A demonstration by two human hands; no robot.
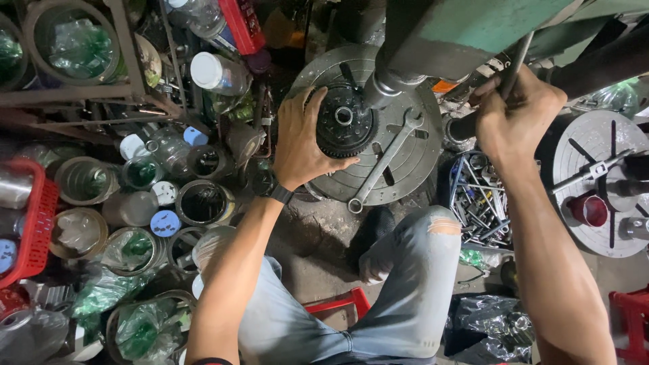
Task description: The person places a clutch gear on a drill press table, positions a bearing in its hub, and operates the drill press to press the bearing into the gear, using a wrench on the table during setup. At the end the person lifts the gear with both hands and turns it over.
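Left hand (302,138) spread wide, fingers curled around the rim of a black toothed disc (343,123) on the round slotted press table (412,159), directly under the machine's grey column (399,71). Right hand (515,115) closed tight, grip clamped on a long metal lever handle (512,67) angling up toward the green machine body (487,27). Just right of the left grip, a combination wrench (385,162) lying loose across the slotted table, near the disc. Judged risks: fingertips sitting at the disc's edge close beneath the column, so a pull on the lever with the disc off-centre could pinch them or tilt the part; the loose wrench could shake off the table onto the knee below; teeth on the rim could bite the palm if the disc turned. Left of the left grip, a crowd of round tins (203,201) and jars, several stuffed with crumpled clear and green plastic bags, one dark and seemingly empty, some capped with white or blue lids. Further left, a red basket (30,223), contents unclear. Below the right grip, a wire rack (480,196) packed with spanners and small tools; beyond it a second slotted round plate (598,182) carrying a small red cup (589,209).
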